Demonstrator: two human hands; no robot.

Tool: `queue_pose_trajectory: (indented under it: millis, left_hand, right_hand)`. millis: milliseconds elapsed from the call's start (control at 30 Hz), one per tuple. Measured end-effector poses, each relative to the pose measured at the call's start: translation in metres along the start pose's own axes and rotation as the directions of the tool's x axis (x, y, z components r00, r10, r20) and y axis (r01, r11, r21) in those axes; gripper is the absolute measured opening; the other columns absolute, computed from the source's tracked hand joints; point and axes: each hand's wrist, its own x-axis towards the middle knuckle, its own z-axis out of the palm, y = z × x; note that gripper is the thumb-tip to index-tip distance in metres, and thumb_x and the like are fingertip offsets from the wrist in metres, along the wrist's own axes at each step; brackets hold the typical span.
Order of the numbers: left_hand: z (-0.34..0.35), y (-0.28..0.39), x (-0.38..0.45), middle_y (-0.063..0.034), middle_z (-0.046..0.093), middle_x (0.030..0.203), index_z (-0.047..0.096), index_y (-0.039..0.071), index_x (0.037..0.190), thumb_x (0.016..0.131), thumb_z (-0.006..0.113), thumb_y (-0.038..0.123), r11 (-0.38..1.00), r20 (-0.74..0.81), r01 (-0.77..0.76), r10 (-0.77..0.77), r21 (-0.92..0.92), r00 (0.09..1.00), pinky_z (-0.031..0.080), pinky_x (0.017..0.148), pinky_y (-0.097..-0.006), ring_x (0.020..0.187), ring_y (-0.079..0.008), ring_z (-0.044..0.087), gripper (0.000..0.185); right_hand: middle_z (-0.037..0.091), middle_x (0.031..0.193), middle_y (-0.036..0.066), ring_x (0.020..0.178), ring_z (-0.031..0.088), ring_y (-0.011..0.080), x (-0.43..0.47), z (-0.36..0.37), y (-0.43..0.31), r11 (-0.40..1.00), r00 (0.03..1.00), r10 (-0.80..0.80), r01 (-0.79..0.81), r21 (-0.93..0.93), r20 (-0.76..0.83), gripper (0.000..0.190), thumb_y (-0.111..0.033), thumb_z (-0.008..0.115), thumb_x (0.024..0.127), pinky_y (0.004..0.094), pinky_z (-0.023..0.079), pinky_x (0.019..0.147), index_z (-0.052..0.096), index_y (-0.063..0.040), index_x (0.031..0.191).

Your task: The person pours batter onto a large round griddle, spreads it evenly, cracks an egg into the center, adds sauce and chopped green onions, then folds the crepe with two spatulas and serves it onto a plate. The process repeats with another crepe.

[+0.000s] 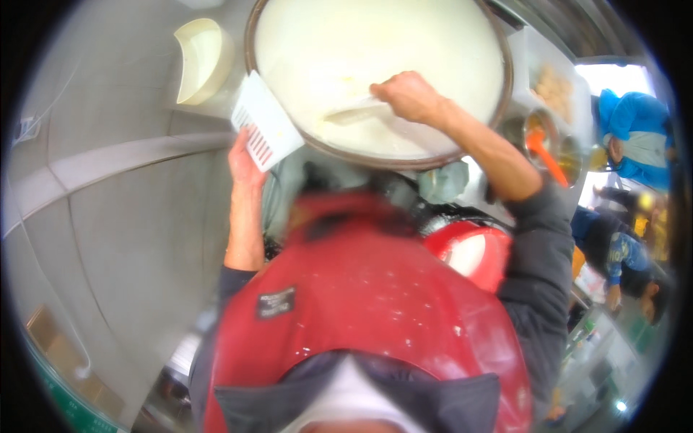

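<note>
In front of me stands a large round vat (pixel 249 38) with a brown rim, filled with a smooth, milky white mass (pixel 390 48). My right hand (pixel 409 97) grips a thin, pale scoop (pixel 354 111) over the near part of the vat; its blade meets the white surface, and its exact shape is blurred. At the left rim, my left hand (pixel 248 159) holds a white slotted plastic piece (pixel 270 122) by its lower left side. That piece is tilted, its upper edge beside the rim.
A cream crescent-shaped container (pixel 203 62) sits at left. To the right are a tub of pale brown pieces (pixel 552 89) and a metal pot (pixel 541 124) with an orange utensil (pixel 544 157). A red bucket (pixel 471 254) stands below. People (pixel 639 135) are at far right.
</note>
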Motion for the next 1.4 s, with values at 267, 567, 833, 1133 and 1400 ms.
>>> queue_pose_trajectory:
  millis: [267,567,833,1133,1400]
  left_hand:
    - [0.014,0.000,-0.008,-0.0130,0.065,0.108,0.058,-0.001,0.117,0.095,0.054,0.026,0.958,-0.070,0.040,-0.021,0.285,0.997,0.054,0.081,-0.0349,0.095,-0.0222,0.065,0.035]
    - [0.072,0.042,0.029,-0.0117,0.069,0.076,0.067,-0.006,0.089,0.091,0.058,0.018,0.393,-0.052,-0.089,0.333,0.915,0.941,0.055,0.054,-0.0295,0.063,-0.0169,0.066,0.026]
    - [0.077,-0.017,0.085,-0.0228,0.062,0.065,0.061,-0.006,0.068,0.084,0.056,0.019,-0.073,0.138,-0.118,0.412,0.990,0.901,0.050,0.062,-0.0460,0.061,-0.0386,0.062,0.030]
    - [-0.038,-0.027,-0.063,-0.0075,0.063,0.071,0.062,-0.001,0.090,0.096,0.053,0.013,0.692,-0.191,-0.161,0.402,0.703,0.895,0.047,0.048,-0.0267,0.056,-0.0121,0.057,0.018]
    - [-0.294,-0.009,-0.439,-0.0063,0.062,0.067,0.061,-0.003,0.079,0.088,0.062,0.015,0.594,-0.616,0.165,0.759,0.788,0.212,0.046,0.055,-0.0361,0.059,-0.0144,0.056,0.020]
  right_hand:
    - [0.065,0.071,0.017,0.071,0.064,0.0380,-0.007,0.025,-0.036,0.939,0.952,0.307,-0.305,0.161,0.012,0.009,-0.010,0.056,0.083,0.0451,0.052,0.064,0.056,-0.005,0.091]
    - [0.065,0.074,0.019,0.070,0.066,0.0344,-0.092,-0.006,0.077,0.492,0.403,0.868,-0.776,0.395,-0.289,0.019,-0.015,0.062,0.082,0.0423,0.052,0.064,0.059,-0.002,0.094]
    - [0.063,0.078,0.027,0.069,0.061,0.0421,0.038,0.113,0.049,0.782,0.851,0.515,-0.418,0.462,-0.101,0.017,-0.013,0.059,0.082,0.0462,0.051,0.062,0.053,0.001,0.089]
    - [0.066,0.079,0.010,0.068,0.062,0.0161,0.057,0.034,-0.097,0.352,0.971,0.223,-0.167,0.921,0.090,0.012,-0.003,0.060,0.083,0.0313,0.051,0.063,0.060,0.002,0.094]
    - [0.067,0.094,0.021,0.089,0.067,0.0333,0.074,0.194,-0.461,0.797,0.878,-0.386,0.164,0.581,0.282,0.028,-0.010,0.066,0.077,0.0414,0.056,0.078,0.063,0.001,0.103]
